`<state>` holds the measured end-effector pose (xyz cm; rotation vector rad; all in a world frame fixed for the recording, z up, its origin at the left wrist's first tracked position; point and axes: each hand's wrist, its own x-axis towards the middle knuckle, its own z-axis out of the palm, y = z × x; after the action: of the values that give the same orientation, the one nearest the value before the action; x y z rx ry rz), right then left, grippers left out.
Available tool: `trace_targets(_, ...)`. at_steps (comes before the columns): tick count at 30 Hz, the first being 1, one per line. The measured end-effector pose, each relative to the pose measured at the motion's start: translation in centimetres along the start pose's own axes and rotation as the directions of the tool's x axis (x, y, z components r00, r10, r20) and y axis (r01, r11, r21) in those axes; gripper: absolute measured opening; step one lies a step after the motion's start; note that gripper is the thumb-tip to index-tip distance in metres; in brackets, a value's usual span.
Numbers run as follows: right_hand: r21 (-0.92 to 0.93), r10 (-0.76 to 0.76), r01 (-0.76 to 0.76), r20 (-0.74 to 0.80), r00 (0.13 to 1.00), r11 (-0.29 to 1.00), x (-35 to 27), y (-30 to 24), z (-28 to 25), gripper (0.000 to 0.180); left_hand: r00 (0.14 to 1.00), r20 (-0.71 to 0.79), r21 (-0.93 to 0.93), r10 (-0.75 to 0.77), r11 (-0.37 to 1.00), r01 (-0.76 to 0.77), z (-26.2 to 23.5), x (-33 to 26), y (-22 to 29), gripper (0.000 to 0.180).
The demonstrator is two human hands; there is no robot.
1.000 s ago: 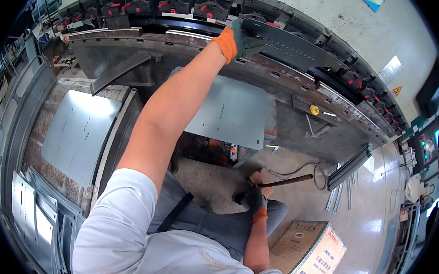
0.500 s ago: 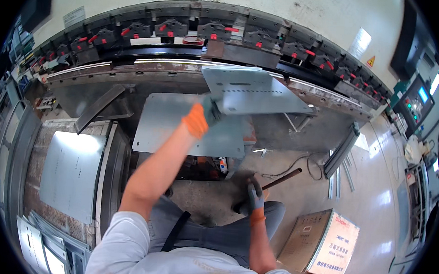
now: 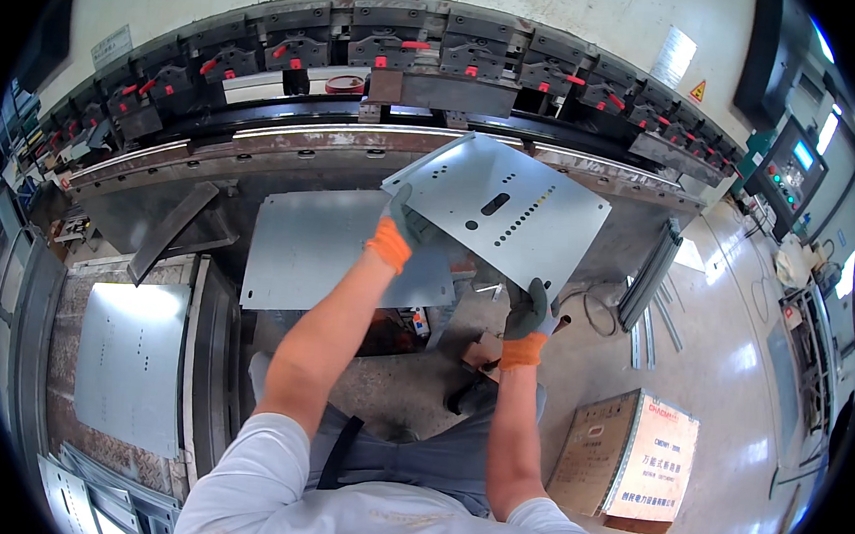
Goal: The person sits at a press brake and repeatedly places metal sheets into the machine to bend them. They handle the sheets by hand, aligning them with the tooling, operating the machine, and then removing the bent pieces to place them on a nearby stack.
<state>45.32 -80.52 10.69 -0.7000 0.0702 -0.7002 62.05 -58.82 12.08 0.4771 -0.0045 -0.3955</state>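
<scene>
Between my two gloved hands is a punched sheet metal panel (image 3: 537,200), tilted, with rows of small holes, a slot and a bent edge along its upper left. My left hand (image 3: 403,222), in a grey glove with an orange cuff, grips the panel's left corner. At its near edge, my right hand (image 3: 529,316) holds the panel with the thumb on top and the fingers hidden beneath. Under my left arm another flat sheet (image 3: 312,251) lies in front of the press brake (image 3: 437,93), partly covered by the raised panel.
More punched sheets (image 3: 132,368) lie on a pallet at left, beside a slanted metal bar (image 3: 173,230). A wooden crate (image 3: 620,461) stands on the floor at right. Metal strips (image 3: 666,323) lie beyond it, and a control panel (image 3: 790,175) is at far right.
The panel has turned and tipped, so its punched face shows more fully. My right hand has risen from beside my knee to the panel's near edge. The view has shifted slightly.
</scene>
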Motion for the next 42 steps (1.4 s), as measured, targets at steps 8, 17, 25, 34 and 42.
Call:
trace_targets(8,0.091,0.216,-0.239,0.209,0.954,0.967,7.4,2.0,-2.4,0.037,0.983,0.039,0.156,0.177,0.971,-0.181,-4.5,-6.0,8.4,0.047)
trace_targets(17,0.037,0.483,-0.506,0.247,0.840,0.862,18.5,6.2,-2.7,0.035,0.978,-0.156,0.245,0.142,0.964,-0.101,-6.3,-3.4,8.7,0.037)
trace_targets(25,-0.080,0.503,-0.496,0.144,0.852,0.864,20.9,7.6,-1.2,0.031,0.960,-0.233,0.229,0.156,0.968,-0.101,-5.2,-2.4,8.3,0.035)
trace_targets(34,-0.193,0.448,-0.430,0.062,0.892,0.882,21.6,7.2,-1.6,0.029,0.948,-0.252,0.226,0.193,0.965,-0.136,-4.0,-2.1,7.1,0.030)
trace_targets(42,-0.230,0.468,-0.445,0.055,0.882,0.866,21.2,6.6,-1.2,0.027,0.949,-0.262,0.216,0.173,0.969,-0.117,-4.4,-1.8,7.1,0.033)
